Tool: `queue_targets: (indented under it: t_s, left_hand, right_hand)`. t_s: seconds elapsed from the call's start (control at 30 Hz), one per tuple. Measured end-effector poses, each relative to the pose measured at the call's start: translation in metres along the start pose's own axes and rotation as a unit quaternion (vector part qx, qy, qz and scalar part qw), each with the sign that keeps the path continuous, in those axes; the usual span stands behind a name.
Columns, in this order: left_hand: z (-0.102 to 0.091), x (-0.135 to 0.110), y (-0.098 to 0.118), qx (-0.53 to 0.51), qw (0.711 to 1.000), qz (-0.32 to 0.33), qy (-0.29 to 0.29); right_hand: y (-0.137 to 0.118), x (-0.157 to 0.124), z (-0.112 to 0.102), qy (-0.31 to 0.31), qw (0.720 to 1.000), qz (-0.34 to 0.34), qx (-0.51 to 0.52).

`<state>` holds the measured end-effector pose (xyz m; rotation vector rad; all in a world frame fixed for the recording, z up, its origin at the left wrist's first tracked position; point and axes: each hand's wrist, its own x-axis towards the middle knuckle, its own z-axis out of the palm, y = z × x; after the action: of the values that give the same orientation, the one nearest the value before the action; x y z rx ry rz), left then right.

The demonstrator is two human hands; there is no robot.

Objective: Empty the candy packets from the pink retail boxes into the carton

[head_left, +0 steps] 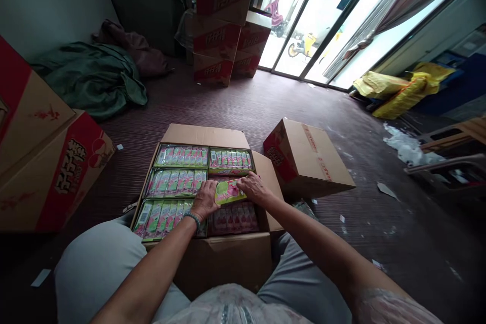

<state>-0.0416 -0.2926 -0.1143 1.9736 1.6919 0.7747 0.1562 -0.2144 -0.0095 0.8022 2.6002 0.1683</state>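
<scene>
An open cardboard box (205, 135) stands on the floor between my knees, filled with rows of green and pink snack packs (178, 181). Over its right middle, both hands grip one pink and green pack (229, 192) that lies tilted on top of the rows. My left hand (205, 199), with a bracelet on its wrist, is closed on the pack's left end. My right hand (254, 187) is closed on its right end.
A sealed carton (309, 159) lies tilted just right of the open box. Large red and brown cartons (41, 162) stand at left, and more are stacked (222, 25) at the back. Crumpled cloth (94, 76), yellow sacks (398, 88) and paper scraps lie on the floor by glass doors.
</scene>
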Motion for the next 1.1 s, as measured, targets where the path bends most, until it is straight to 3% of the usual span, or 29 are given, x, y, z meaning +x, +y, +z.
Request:
queue_targets:
  t_s: [0.13, 0.3, 0.53, 0.6, 0.67, 0.77, 0.87, 0.97, 1.03, 1.1]
  left_hand:
    - [0.002, -0.002, 0.0, -0.002, 1.0, 0.004, -0.001]
    - [0.001, -0.003, 0.0, 0.003, 1.0, 0.0, -0.004]
    - [0.0, -0.011, 0.002, 0.008, 1.0, -0.006, -0.015]
    - [0.001, -0.01, 0.003, 0.01, 1.0, -0.008, -0.021]
    - [-0.001, -0.01, 0.003, 0.011, 0.999, -0.003, -0.034]
    - [-0.022, -0.02, -0.008, 0.024, 0.998, 0.004, -0.056]
    - [-0.065, -0.041, -0.029, 0.107, 0.988, -0.097, -0.056]
    - [-0.104, -0.06, -0.049, 0.191, 0.932, -0.302, -0.061]
    - [-0.114, -0.067, -0.056, 0.194, 0.895, -0.398, -0.063]
    - [-0.109, -0.07, -0.056, 0.184, 0.88, -0.437, -0.031]
  right_hand:
    - [0.041, -0.026, 0.012, -0.05, 0.996, 0.077, -0.003]
    - [0.065, -0.041, 0.021, -0.063, 0.988, 0.139, -0.008]
    - [0.098, -0.087, 0.004, -0.085, 0.963, 0.254, -0.005]
    - [0.085, -0.081, -0.002, -0.07, 0.965, 0.251, 0.006]
    - [0.056, -0.058, -0.003, -0.05, 0.978, 0.199, 0.033]
    - [0.005, -0.017, 0.001, -0.029, 0.989, 0.122, 0.075]
    - [-0.022, 0.001, 0.002, -0.015, 0.987, 0.133, 0.089]
    - [-0.025, -0.016, -0.005, 0.017, 0.982, 0.156, 0.105]
    - [-0.018, -0.039, -0.016, 0.066, 0.973, 0.188, 0.116]
    - [-0.007, -0.069, -0.028, 0.115, 0.952, 0.251, 0.131]
